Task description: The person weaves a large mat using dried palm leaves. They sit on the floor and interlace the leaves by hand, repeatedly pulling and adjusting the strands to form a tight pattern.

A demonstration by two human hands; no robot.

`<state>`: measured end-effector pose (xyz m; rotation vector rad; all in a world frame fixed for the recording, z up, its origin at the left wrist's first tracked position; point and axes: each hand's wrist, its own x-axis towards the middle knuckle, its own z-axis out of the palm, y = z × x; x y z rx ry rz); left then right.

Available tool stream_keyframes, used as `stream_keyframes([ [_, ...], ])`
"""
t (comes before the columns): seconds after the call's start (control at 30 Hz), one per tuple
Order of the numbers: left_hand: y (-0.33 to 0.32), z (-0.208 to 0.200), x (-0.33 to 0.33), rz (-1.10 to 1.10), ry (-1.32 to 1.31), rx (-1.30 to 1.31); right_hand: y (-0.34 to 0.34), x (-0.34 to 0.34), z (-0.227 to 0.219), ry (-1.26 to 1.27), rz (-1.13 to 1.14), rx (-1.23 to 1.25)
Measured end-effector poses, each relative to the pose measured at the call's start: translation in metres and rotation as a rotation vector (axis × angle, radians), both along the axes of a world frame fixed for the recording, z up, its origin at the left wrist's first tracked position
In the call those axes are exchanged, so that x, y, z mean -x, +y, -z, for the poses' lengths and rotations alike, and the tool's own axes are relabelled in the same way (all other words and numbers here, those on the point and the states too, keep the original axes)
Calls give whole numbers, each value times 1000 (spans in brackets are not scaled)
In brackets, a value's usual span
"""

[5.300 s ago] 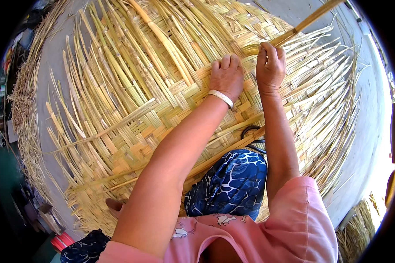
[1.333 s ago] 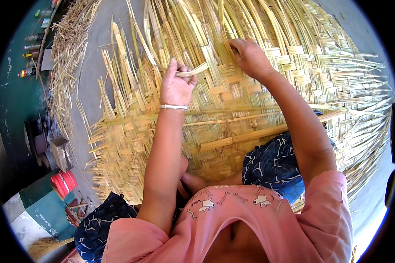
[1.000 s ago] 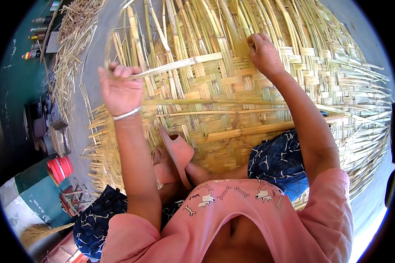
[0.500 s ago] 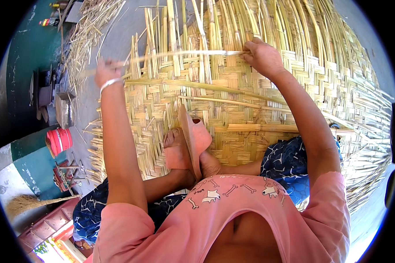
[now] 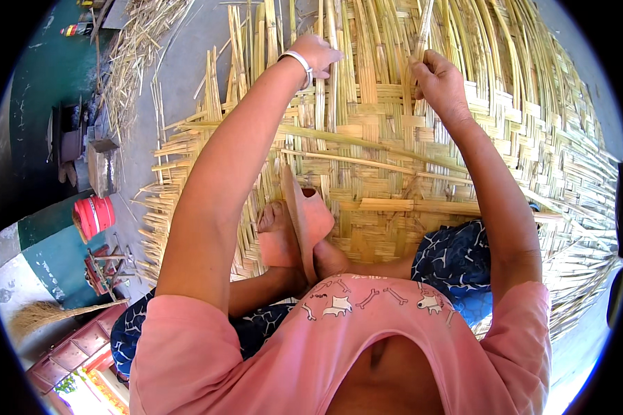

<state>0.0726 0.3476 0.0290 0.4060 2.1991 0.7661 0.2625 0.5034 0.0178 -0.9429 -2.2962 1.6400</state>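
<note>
At the far left, off the mat's edge, a red container [image 5: 94,216], a broom [image 5: 45,316] and a heap of loose straw [image 5: 135,55] sit on the concrete floor [image 5: 187,62]. Half a second ago the left hand [image 5: 316,55] was stretched out toward that side, drawing a long split strip across the woven bamboo mat [image 5: 394,173]; now it has swung back in over the upright strips [image 5: 325,76], palm down, its grip loose and flat, fingers pressing on them rather than closed round anything. The long cross strip [image 5: 339,137] it was pulling now lies across the weave below both hands, which suggests the strand has been laid in and the work has passed to seating it. Further right, the right hand [image 5: 439,83] has stayed at much the same spot, and its grip is pinched narrow on one upright strip [image 5: 422,34], lifting it clear of the weave.
</note>
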Motion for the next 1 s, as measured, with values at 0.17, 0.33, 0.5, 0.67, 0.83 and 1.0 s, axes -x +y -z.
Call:
stream_keyframes([
  [0.17, 18, -7, 0, 19, 27, 60, 0, -1, -11, -2, 32, 72],
  [0.33, 18, 31, 5, -277, -307, -485, -1, 3, -13, -9, -9, 42],
  [0.5, 31, 6, -9, -405, -510, -434, 1, 6, -7, -2, 1, 6],
  [0.67, 26, 12, -2, -214, -569, -501, 6, 18, 21, 20, -73, -151],
  [0.83, 26, 10, -9, -106, -464, -565, 9, 18, 35, 46, -89, -246],
  [1.0, 26, 6, -16, -203, -609, -530, 7, 17, 27, 12, 13, 35],
])
